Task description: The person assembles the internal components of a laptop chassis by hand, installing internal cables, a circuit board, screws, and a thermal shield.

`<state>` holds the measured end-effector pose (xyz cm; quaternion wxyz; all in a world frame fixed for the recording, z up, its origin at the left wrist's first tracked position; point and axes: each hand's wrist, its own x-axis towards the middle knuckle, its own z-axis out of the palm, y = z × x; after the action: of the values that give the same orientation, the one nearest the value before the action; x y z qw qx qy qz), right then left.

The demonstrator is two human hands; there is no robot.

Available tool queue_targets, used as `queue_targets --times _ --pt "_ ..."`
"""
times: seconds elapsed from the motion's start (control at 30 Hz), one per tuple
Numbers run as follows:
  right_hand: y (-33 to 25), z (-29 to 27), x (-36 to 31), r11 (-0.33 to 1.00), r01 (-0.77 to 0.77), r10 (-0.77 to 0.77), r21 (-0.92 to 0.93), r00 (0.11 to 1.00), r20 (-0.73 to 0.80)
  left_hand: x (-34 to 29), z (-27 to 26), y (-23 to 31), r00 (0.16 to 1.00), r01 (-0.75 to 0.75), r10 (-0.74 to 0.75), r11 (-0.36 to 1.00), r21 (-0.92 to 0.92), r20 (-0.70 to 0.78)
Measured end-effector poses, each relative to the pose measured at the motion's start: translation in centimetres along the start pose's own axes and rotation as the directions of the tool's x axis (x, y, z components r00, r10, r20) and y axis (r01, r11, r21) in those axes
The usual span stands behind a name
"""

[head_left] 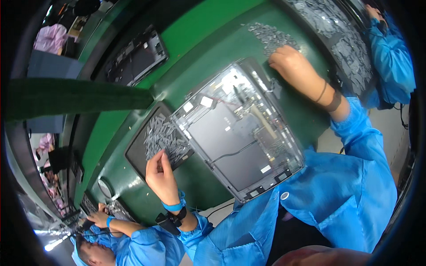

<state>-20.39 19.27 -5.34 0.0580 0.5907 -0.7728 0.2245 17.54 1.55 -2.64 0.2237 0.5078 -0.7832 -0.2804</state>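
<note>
An opened electronic device, shaped like a tablet or laptop base, lies tilted in front of me. Its dark battery panels, cables and circuit board are exposed. My left hand is at the near edge of a dark tray full of thin grey strips; its fingertips are drawn together over them, and whatever is between them is too small to make out. Beyond the device's far right corner, my right hand has its fingers curled together beside a loose pile of small grey pieces. Its fingertips are partly hidden.
Another opened device rests at the far left, behind a dark green bar. A long tray of grey flakes stands at the right. Co-workers in blue sleeves work at lower left and upper right. A round item lies on the green table.
</note>
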Motion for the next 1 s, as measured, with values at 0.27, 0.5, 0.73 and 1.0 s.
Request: queue_targets --times 0.27,0.5,0.73,1.0 --pt "-0.1 -0.4 0.7 0.997 0.057 -0.057 0.052 0.998 -0.006 1.1 -0.1 -0.1 0.999 -0.054 0.054 0.997 0.046 0.000" --pt "-3.0 -2.7 1.6 0.933 -0.046 0.077 0.357 0.994 -0.073 2.5 0.6 -0.5 0.948 -0.317 0.317 0.927 0.201 0.033" --pt "-5.3 -5.6 5.0 0.777 -0.136 0.053 0.614 0.987 0.151 3.0 1.9 0.8 0.892 -0.449 0.440 0.844 0.294 0.099" --pt "-5.9 -4.8 7.5 0.886 0.046 -0.154 0.462 0.968 0.199 3.1 2.3 0.3 0.906 -0.421 0.415 0.863 0.279 0.085"
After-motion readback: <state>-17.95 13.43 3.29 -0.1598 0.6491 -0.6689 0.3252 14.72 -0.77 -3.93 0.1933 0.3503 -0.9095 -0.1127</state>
